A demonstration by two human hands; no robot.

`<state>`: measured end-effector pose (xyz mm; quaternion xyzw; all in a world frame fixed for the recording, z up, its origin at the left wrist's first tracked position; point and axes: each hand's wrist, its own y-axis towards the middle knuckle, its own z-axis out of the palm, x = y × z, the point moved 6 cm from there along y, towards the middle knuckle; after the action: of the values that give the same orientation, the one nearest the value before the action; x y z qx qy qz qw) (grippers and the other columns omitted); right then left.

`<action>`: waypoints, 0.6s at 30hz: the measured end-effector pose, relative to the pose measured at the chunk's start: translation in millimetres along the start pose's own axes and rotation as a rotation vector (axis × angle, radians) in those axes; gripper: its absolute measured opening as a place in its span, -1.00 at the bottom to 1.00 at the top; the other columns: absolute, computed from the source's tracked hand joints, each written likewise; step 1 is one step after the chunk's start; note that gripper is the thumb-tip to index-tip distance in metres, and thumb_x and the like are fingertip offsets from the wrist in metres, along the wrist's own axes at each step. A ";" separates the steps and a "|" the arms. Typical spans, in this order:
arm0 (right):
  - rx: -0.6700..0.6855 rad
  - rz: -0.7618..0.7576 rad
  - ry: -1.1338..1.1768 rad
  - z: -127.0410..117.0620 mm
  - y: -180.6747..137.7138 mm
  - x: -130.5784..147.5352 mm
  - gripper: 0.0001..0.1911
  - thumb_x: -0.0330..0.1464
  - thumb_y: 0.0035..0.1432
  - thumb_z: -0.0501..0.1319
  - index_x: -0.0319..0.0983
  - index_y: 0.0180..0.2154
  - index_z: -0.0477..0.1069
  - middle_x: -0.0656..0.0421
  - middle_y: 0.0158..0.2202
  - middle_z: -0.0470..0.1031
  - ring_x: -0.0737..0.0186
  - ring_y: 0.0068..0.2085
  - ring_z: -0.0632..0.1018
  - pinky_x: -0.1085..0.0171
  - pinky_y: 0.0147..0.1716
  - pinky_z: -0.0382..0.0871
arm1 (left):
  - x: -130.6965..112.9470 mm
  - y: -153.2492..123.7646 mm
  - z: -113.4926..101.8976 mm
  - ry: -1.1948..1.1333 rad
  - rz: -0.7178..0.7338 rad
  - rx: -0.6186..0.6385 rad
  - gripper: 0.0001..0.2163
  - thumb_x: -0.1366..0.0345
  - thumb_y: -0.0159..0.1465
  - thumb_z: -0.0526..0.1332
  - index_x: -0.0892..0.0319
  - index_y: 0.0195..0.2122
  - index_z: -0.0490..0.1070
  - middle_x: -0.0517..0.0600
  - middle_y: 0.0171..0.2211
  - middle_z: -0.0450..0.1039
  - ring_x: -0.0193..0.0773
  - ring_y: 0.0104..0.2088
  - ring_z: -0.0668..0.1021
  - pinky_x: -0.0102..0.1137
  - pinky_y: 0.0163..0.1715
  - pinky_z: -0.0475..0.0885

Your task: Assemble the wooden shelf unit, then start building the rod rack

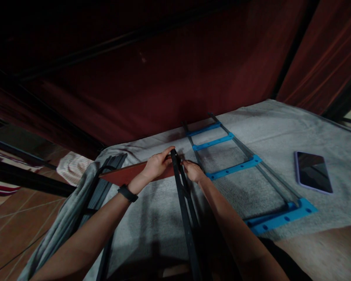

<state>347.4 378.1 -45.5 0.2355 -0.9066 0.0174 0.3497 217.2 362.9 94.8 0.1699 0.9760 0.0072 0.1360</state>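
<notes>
Currently, left fingers [167, 153] grasping black frame [181, 193] beside reddish board [124, 174]; right fingers [187, 164] against frame, grip unclear.

We can read no text, label, brand, number or sign here: we make out no lettering on the phone [314, 171], the black wristband [128, 193], the blue crosspieces [234, 168] or the dark frame [181, 195].
</notes>
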 end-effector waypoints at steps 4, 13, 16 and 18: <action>0.000 -0.009 -0.019 0.4 -0.3 0.3 -0.52 -0.55 0.18 0.15 -0.28 0.15 0.32 -0.01 0.09 0.46 0.13 0.08 0.51 0.25 0.09 0.33 | -1.2 -0.4 -0.3 0.012 -0.010 0.006 -0.49 0.29 0.36 0.17 0.02 0.34 0.21 0.02 -0.02 0.60 -0.11 -0.05 0.62 -0.30 -0.02 0.47; 0.004 -0.018 -0.015 3.5 0.6 -0.6 -0.47 -0.59 0.18 0.10 -0.30 0.19 0.29 -0.03 0.13 0.44 0.13 0.11 0.49 0.23 0.13 0.32 | -0.6 -0.3 0.5 0.016 -0.008 0.010 -0.49 0.30 0.36 0.16 -0.01 0.34 0.20 0.00 -0.04 0.60 -0.13 -0.04 0.62 -0.32 -0.02 0.47; 0.000 -0.014 0.002 4.3 0.8 -2.4 -0.48 -0.61 0.16 0.09 -0.27 0.15 0.33 -0.01 0.12 0.45 0.14 0.10 0.49 0.23 0.12 0.32 | -0.5 -0.3 0.4 0.024 -0.013 0.011 -0.49 0.29 0.36 0.15 0.00 0.35 0.19 0.00 -0.04 0.60 -0.13 -0.06 0.62 -0.32 -0.03 0.47; -0.005 -0.017 0.011 5.4 1.4 -3.5 -0.50 -0.60 0.19 0.07 -0.28 0.15 0.34 -0.01 0.09 0.48 0.14 0.08 0.51 0.22 0.11 0.32 | -0.8 -0.3 0.3 0.026 -0.015 0.013 -0.49 0.29 0.36 0.15 0.00 0.34 0.19 0.00 -0.05 0.61 -0.14 -0.07 0.63 -0.33 -0.03 0.47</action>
<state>345.7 379.8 -51.6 0.2423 -0.9027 0.0134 0.3554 218.0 362.3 94.7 0.1632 0.9790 0.0017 0.1223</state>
